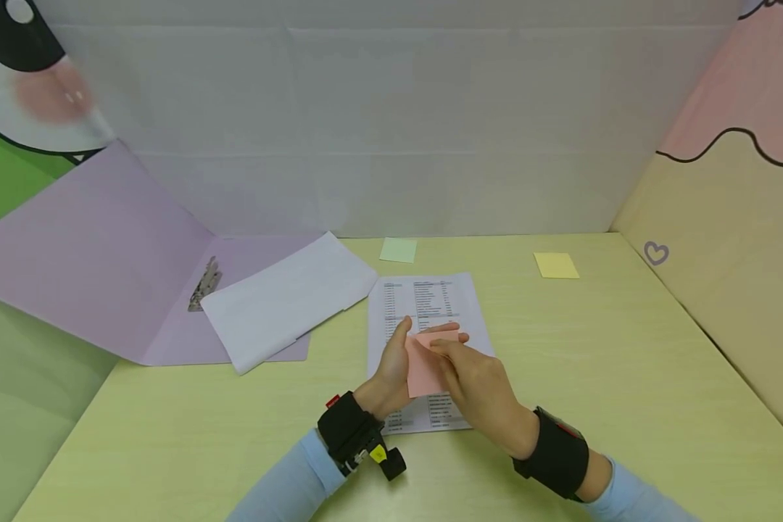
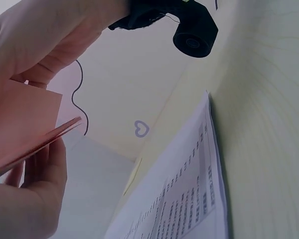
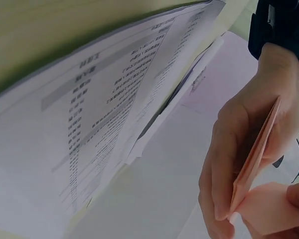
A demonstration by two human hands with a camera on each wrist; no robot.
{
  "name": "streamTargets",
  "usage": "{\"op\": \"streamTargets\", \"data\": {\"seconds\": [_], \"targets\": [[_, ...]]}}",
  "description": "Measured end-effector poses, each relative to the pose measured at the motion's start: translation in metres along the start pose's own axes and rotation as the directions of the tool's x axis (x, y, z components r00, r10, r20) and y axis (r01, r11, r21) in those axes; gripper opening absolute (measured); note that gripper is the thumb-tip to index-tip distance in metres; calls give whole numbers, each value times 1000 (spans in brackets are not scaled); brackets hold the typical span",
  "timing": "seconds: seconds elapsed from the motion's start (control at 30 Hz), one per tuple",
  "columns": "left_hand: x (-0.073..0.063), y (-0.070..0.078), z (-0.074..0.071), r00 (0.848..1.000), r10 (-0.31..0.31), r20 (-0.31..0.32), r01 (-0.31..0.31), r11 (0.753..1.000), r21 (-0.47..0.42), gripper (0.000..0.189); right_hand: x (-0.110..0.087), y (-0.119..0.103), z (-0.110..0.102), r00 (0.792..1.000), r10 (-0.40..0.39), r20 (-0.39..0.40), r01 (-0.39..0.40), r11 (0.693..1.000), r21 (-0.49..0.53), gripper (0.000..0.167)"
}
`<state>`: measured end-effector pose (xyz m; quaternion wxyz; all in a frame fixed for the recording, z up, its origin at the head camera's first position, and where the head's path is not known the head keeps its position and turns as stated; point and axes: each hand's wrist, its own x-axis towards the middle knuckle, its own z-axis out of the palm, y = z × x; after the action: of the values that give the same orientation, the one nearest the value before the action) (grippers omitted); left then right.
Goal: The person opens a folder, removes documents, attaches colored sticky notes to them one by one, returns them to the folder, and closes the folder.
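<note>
My left hand (image 1: 390,375) holds a pad of pink sticky notes (image 1: 423,373) above a printed sheet (image 1: 473,312). The pad's thick edge (image 3: 255,154) shows against the left palm and fingers in the right wrist view. With thumb and fingers, my right hand (image 1: 486,380) pinches a pink sheet (image 3: 274,204) that bends away from the pad. In the left wrist view, this pink sheet (image 2: 27,112) stands apart from the pad's edge (image 2: 47,138) on one side. Part of the right fingertips is hidden behind the paper.
An open purple folder (image 1: 91,246) with a metal clip (image 1: 205,286) stands at the left. White papers (image 1: 287,297) lie across it. A green sticky note (image 1: 398,250) and a yellow sticky note (image 1: 557,265) are toward the table's back edge. Walls border the table.
</note>
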<state>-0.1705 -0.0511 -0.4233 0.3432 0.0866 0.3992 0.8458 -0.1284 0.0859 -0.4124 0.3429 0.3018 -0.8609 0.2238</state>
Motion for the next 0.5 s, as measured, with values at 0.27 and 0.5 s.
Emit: {"op": "streamTargets", "data": {"seconds": [0.27,0.5], "targets": [[0,0,0,996,-10,-91,10,1000,-3,67,-3,2,-3,1000,0,-20,0,1000,-3,31],[2,0,-1,992,-18,-127,15,1000,-19,65,-5,7,-4,998,4,-62,-1,999,36,31]]}}
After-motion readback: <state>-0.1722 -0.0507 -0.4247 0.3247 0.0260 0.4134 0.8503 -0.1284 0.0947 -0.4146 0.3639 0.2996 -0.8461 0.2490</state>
